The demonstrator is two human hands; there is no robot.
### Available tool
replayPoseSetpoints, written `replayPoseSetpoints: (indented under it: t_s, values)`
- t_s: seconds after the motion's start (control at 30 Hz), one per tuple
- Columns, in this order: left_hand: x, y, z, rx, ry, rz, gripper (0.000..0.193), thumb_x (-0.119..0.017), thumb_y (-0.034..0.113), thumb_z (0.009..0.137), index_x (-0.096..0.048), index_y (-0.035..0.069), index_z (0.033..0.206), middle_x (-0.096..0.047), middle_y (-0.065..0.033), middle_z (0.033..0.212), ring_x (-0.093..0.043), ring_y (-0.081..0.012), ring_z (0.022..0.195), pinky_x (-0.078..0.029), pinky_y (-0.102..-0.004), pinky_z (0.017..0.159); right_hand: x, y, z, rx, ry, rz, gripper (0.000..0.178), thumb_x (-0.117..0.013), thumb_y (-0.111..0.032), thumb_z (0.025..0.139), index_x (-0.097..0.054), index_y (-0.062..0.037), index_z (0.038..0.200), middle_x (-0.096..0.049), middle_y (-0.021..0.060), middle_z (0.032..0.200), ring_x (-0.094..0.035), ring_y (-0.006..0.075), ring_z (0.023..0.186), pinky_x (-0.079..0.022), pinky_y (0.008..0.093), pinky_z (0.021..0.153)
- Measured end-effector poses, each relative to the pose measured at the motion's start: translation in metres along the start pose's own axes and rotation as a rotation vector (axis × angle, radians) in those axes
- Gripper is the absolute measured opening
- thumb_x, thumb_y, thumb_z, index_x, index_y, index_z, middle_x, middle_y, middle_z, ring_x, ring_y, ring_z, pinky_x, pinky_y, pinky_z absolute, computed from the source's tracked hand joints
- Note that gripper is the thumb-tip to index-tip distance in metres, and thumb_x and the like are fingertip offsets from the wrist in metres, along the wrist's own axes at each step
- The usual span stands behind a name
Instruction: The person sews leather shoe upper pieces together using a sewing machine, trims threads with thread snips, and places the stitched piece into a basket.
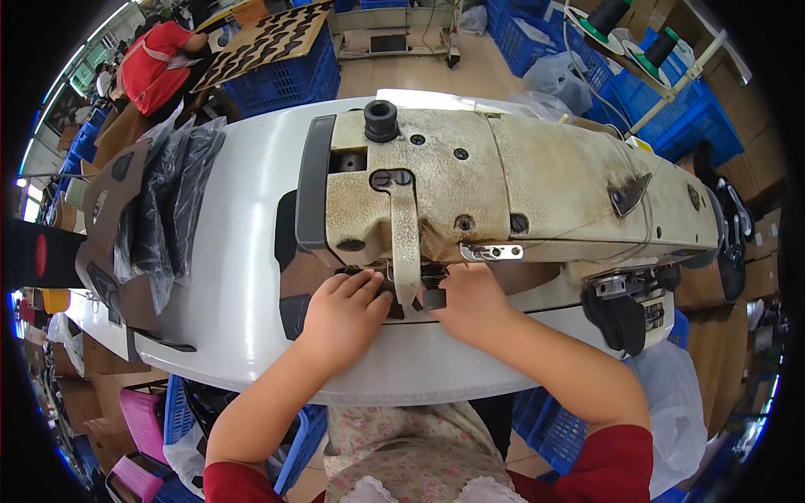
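- My left hand [348,314] is palm-down just left of the machine's upright lever [405,239], fingers bent and close together; I cannot tell whether they pinch anything.
- My right hand [470,302] is on the other side of that lever, beside a dark knob [433,298]; its fingertips are hidden from me, so I cannot tell whether it grips something.
- The brown sheet [303,278] lies low under the head of the sewing machine [453,184], showing left of the head, beyond my left hand; the machine covers much of it.
- That machine, cream-coloured and stained, stretches across my view above both hands, a thin thread running over its right part.
- Around it I see a white tabletop [243,193], with dark pieces in clear plastic [172,201] and a brown panel with dark patches [138,293] at its left end.
- Farther off, a person in a red top [155,67] bends near a blue crate [281,84], and dark thread spools [608,17] stand upper right.
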State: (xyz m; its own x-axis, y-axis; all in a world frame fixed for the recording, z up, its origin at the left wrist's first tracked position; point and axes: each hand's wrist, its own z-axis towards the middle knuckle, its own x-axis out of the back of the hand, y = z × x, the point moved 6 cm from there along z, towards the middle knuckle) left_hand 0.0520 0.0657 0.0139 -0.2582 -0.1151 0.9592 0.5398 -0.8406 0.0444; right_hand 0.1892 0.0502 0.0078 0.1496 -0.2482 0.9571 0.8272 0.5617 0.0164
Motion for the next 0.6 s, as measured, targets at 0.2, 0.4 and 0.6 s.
replayPoseSetpoints:
  t_s: [0.2, 0.4, 0.6]
  values:
    - [-0.0014, -0.0028, 0.0024, 0.019, 0.013, -0.019, 0.023, -0.059, 0.014, 0.072, -0.066, 0.005, 0.092, -0.067, -0.0152, 0.109, -0.063, -0.0267, 0.105, -0.047, -0.0384, 0.089, 0.0032, 0.0095, 0.0045, -0.146, -0.121, 0.151, 0.02, -0.06, -0.019, 0.085, -0.063, -0.0067, 0.069, -0.058, 0.0062, 0.073, -0.064, 0.0224, 0.066, -0.052, 0.0378, 0.057]
    - [-0.0033, -0.0037, 0.0022, 0.032, 0.002, -0.029, 0.03, -0.058, 0.012, 0.069, -0.07, 0.011, 0.096, -0.07, -0.0093, 0.098, -0.065, -0.0275, 0.098, -0.047, -0.0402, 0.085, -0.0006, 0.0048, 0.0011, -0.072, -0.063, 0.111, 0.019, -0.06, -0.018, 0.084, -0.064, -0.0064, 0.07, -0.059, 0.0059, 0.073, -0.065, 0.0225, 0.067, -0.052, 0.037, 0.055]
    - [-0.0029, -0.0011, 0.0003, 0.029, 0.026, -0.022, 0.023, -0.06, 0.013, 0.071, -0.067, 0.006, 0.092, -0.068, -0.0132, 0.109, -0.064, -0.0252, 0.103, -0.048, -0.0377, 0.087, 0.0037, 0.0042, -0.0018, -0.109, -0.076, 0.1, 0.018, -0.06, -0.019, 0.085, -0.064, -0.0071, 0.071, -0.06, 0.0055, 0.076, -0.064, 0.0222, 0.066, -0.051, 0.0369, 0.054]
